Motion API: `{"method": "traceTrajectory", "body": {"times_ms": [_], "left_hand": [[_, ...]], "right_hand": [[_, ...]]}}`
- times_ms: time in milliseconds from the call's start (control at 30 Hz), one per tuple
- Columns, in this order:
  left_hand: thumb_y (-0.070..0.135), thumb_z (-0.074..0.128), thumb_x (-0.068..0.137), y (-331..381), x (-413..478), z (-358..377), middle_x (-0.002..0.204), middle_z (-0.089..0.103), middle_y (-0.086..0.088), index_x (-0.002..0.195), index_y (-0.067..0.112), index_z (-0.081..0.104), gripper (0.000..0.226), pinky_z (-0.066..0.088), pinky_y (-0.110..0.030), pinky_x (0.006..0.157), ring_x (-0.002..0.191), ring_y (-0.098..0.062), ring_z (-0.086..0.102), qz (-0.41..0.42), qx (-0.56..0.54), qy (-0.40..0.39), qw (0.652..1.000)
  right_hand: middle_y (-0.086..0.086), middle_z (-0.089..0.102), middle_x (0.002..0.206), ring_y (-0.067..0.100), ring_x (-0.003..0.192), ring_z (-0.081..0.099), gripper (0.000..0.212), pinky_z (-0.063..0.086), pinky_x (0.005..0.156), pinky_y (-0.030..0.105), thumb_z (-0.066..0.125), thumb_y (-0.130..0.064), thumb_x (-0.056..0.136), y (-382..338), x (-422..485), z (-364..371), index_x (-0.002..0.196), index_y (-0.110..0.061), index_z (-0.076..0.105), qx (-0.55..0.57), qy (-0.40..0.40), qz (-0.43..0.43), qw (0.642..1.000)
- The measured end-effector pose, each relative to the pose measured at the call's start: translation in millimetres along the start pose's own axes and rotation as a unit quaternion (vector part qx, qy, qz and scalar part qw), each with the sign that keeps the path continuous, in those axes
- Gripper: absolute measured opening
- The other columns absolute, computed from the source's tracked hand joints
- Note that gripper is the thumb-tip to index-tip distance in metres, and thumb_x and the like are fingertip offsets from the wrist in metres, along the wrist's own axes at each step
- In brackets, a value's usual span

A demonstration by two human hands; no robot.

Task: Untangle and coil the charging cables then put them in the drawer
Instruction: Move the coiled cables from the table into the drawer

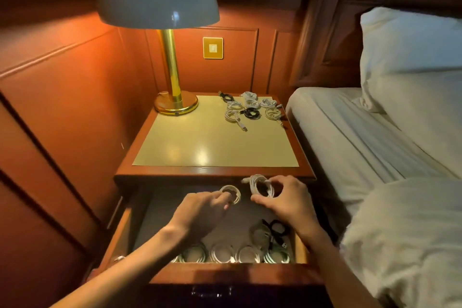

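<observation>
The drawer (125, 230) of the nightstand (215, 142) is pulled out towards the person, and both hands are over its back half. The left hand (202, 210) has its fingers curled, thumb and fingertips pinching a small white coil (231, 194) by its near edge. Just beside it, at three o'clock, the right hand (282, 197) holds a larger white coil (261, 186), with the thumb under the loop and the fingers arched over the top, slightly apart; a plug end sticks out of this coil towards nine o'clock. The two coils are close together but not touching (whether either rests on the drawer floor, I cannot tell).

Along the drawer's front wall, at six o'clock from the hands, lies a row of white coils (225, 254), side by side. At about four o'clock in the drawer a black cable (277, 229) lies on top of another pale coil.

On the nightstand top, towards one o'clock from its middle, is a batch of coiled cables (250, 109), mostly white with two black ones among them. A brass lamp (172, 70) stands at eleven o'clock, lit, with a wall switch (212, 48) behind it. The bed (350, 137) and its pillow (410, 42) are at three o'clock.
</observation>
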State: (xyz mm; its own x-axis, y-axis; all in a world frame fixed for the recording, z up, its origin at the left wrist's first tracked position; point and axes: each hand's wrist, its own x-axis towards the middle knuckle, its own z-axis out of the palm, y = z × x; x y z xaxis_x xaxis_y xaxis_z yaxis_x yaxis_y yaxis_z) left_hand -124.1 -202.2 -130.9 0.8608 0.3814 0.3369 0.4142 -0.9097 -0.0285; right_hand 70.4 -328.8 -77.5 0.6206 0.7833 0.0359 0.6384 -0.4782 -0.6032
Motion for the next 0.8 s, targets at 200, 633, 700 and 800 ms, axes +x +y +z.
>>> {"method": "traceTrajectory", "body": {"times_ms": [200,633,700,800], "left_hand": [[0.035,0.039,0.103,0,-22,37,0.111,0.066,0.001,0.116,0.03,0.052,0.02,0.048,-0.04,0.066,0.094,-0.031,0.068,-0.043,-0.007,-0.181,0.983],[0.037,0.061,0.084,-1,11,21,0.1,0.072,-0.006,0.104,0.028,0.073,0.024,0.049,-0.035,0.069,0.093,-0.032,0.068,-0.047,-0.056,-0.295,0.953],[0.039,0.064,0.083,-11,28,-6,0.093,0.073,0.004,0.101,0.034,0.073,0.021,0.051,-0.031,0.071,0.088,-0.019,0.069,-0.045,-0.137,-0.304,0.942],[0.048,0.064,0.091,-28,71,-41,0.077,0.069,0.013,0.093,0.032,0.072,0.019,0.048,-0.024,0.064,0.071,-0.002,0.062,-0.068,-0.237,-0.303,0.921]], "right_hand": [[-0.002,0.07,0.101,0.02,0.097,0.067,0.051,0.053,0.075,0.031,0.083,-0.059,0.065,4,-3,78,0.096,-0.021,0.068,-0.126,-0.111,0.061,0.984],[0.006,0.066,0.125,0.028,0.121,0.059,0.065,0.048,0.099,0.037,0.082,-0.054,0.071,-5,1,80,0.119,-0.014,0.065,-0.221,-0.21,0.038,0.952],[0.003,0.069,0.122,0.022,0.115,0.064,0.061,0.052,0.097,0.034,0.084,-0.047,0.072,-16,19,48,0.123,-0.017,0.067,-0.167,-0.24,-0.003,0.956],[-0.005,0.073,0.1,0.009,0.083,0.069,0.027,0.058,0.08,0.026,0.079,-0.029,0.084,-37,64,-3,0.109,-0.02,0.075,-0.08,-0.263,-0.053,0.96]]}}
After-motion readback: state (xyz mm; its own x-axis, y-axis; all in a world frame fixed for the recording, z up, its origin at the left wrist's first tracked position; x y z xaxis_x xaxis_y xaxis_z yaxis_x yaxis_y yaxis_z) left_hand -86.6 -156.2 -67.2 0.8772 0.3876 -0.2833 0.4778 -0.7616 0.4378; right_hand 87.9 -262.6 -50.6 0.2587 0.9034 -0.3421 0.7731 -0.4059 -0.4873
